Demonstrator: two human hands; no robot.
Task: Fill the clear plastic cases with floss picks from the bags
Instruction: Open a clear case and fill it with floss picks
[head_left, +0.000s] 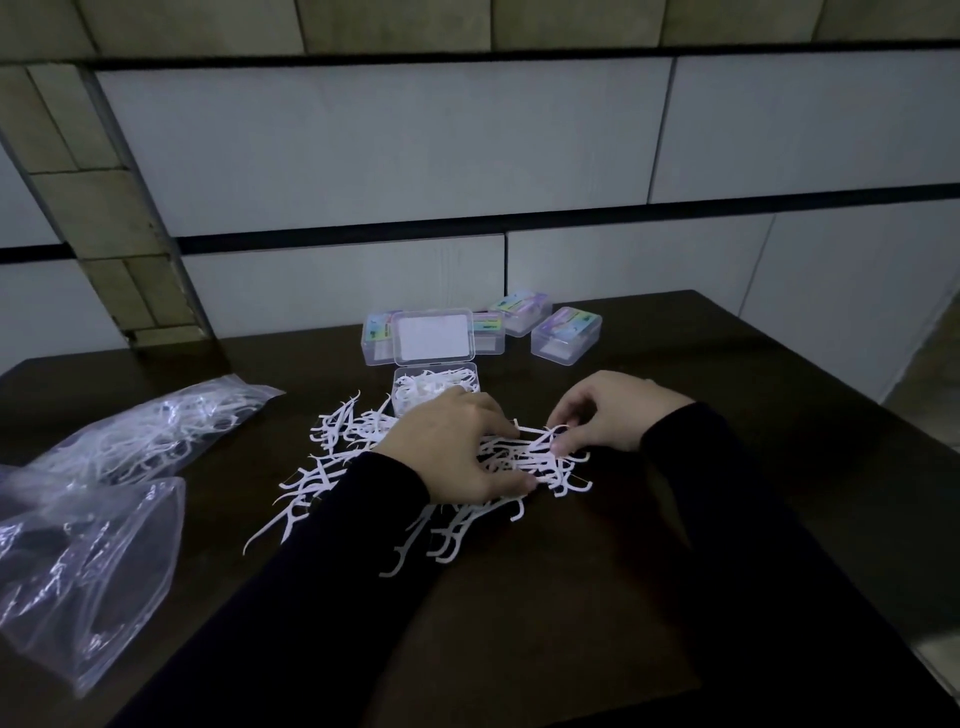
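A heap of white floss picks (332, 457) lies spread on the dark table. Behind it stands an open clear case (434, 385), its lid (434, 338) raised and several picks inside. My left hand (457, 452) lies over the right part of the heap, fingers curled around a bunch of picks. My right hand (608, 410) faces it and pinches picks at the bunch's right end between thumb and fingertips. Both arms wear dark sleeves.
Closed clear cases with coloured labels stand at the back: one (566, 333) to the right, another (521, 312) behind, others (375, 338) hidden partly by the lid. A plastic bag with picks (166, 431) and a crumpled bag (88, 571) lie left. The table's right edge (857, 395) is close.
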